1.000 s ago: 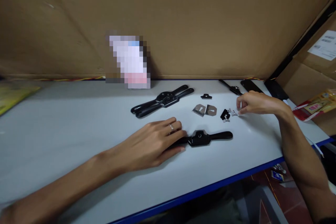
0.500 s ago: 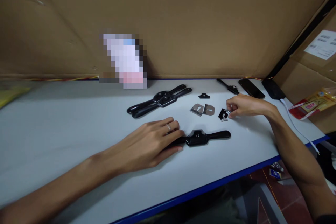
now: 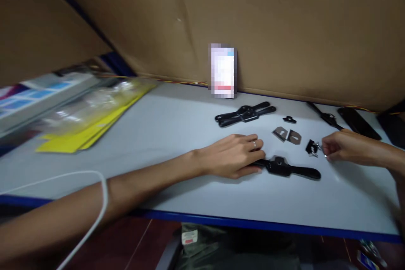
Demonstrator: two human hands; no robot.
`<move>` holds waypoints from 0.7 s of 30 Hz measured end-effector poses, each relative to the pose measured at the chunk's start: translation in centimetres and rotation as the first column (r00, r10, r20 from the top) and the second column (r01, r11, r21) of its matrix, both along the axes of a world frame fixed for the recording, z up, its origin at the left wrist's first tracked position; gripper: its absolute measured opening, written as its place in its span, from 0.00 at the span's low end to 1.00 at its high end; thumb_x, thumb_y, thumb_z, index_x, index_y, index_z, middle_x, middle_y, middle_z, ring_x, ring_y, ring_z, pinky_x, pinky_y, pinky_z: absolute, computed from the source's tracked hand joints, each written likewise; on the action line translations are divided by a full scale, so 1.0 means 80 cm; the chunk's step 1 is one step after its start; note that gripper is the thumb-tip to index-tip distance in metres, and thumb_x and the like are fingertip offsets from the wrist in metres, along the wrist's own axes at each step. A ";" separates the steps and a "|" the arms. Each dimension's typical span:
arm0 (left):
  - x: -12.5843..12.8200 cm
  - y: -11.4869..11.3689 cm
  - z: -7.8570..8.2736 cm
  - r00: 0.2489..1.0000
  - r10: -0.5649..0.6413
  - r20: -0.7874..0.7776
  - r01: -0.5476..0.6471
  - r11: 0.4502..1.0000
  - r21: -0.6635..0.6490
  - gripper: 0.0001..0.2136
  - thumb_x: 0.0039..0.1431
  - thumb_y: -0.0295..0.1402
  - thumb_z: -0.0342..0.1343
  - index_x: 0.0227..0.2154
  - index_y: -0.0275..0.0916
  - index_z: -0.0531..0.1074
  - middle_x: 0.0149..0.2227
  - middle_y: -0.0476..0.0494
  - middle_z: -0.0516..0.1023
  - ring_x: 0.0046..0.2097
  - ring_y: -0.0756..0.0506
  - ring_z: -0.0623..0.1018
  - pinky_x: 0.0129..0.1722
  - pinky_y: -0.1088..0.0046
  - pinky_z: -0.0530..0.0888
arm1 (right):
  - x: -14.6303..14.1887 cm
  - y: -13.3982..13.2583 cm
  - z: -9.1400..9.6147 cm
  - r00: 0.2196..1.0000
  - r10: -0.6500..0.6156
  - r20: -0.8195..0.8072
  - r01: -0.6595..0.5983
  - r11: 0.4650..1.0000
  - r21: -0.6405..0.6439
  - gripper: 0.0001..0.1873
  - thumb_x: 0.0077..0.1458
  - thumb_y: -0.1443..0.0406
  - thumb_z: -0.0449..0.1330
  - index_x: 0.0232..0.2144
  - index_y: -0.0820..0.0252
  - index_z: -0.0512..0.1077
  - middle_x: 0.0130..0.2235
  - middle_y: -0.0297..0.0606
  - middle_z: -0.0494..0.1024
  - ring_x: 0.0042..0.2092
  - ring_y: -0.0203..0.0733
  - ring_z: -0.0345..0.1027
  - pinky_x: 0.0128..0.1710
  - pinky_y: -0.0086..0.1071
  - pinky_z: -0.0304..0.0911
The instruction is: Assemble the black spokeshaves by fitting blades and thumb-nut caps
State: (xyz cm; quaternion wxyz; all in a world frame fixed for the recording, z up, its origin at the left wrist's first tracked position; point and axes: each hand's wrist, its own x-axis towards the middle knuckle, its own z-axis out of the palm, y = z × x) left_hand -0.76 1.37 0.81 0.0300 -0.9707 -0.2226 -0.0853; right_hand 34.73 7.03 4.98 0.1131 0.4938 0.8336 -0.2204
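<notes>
While the left hand (image 3: 234, 156) lies across one handle of a black two-handled tool (image 3: 280, 168), flat on the pale surface (image 3: 190, 190), we note the right hand (image 3: 340, 147) beside a small black plate (image 3: 311, 147) and some silver screws (image 3: 314, 152). We judge the chief risk to be the screws: because they are small and crowded against the plate, a careless pinch could catch two at once, or flick one away to roll over the edge. We consider a second hazard the two flat blades (image 3: 287, 135), near the plate; a sideways sweep of the right hand could bring skin against an edge. Should the left hand relax, a push on the free handle might swivel the tool.

As to position, we find the tool's handle passing between the left thumb and fingers, which are curled upon it, its body and far handle extending to the right. The right fingers are drawn together in a pinch just beside the screws, a glint at their tips; we cannot tell whether a screw is held there. Behind, we observe two similar tools (image 3: 248, 114), overlapping, and a second small plate (image 3: 289, 120).
</notes>
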 end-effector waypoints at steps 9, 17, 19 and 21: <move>0.002 0.003 -0.003 1.000 -0.016 0.005 0.016 0.999 0.046 0.14 0.72 0.41 0.47 0.42 0.36 0.73 0.42 0.41 0.75 0.41 0.44 0.73 0.34 0.66 0.70 | -0.012 -0.003 0.007 0.945 0.073 -0.320 0.023 0.958 0.287 0.14 0.57 0.50 0.64 0.30 0.50 0.82 0.30 0.40 0.82 0.29 0.44 0.75 0.28 0.35 0.64; 0.000 0.002 -0.003 0.999 -0.033 0.010 0.032 0.996 0.082 0.12 0.71 0.40 0.49 0.40 0.37 0.73 0.41 0.43 0.75 0.42 0.44 0.73 0.35 0.67 0.70 | -0.083 -0.047 0.001 0.883 0.155 -0.442 0.028 0.924 0.381 0.13 0.60 0.52 0.63 0.30 0.53 0.78 0.33 0.35 0.80 0.31 0.40 0.71 0.31 0.34 0.63; 0.000 0.000 -0.004 0.999 -0.037 0.029 0.034 0.995 0.097 0.11 0.71 0.38 0.49 0.41 0.37 0.73 0.40 0.43 0.76 0.41 0.44 0.73 0.35 0.67 0.70 | -0.093 -0.053 -0.001 0.852 0.160 -0.498 0.063 0.913 0.402 0.10 0.60 0.57 0.63 0.29 0.55 0.77 0.32 0.34 0.79 0.31 0.38 0.70 0.31 0.33 0.62; -0.001 -0.001 -0.005 0.998 -0.040 0.049 0.035 0.993 0.113 0.11 0.72 0.37 0.49 0.41 0.37 0.73 0.38 0.44 0.76 0.40 0.44 0.73 0.34 0.67 0.70 | -0.103 -0.057 -0.003 0.821 0.154 -0.550 0.088 0.917 0.388 0.07 0.59 0.62 0.64 0.29 0.56 0.77 0.31 0.34 0.79 0.32 0.37 0.70 0.32 0.32 0.62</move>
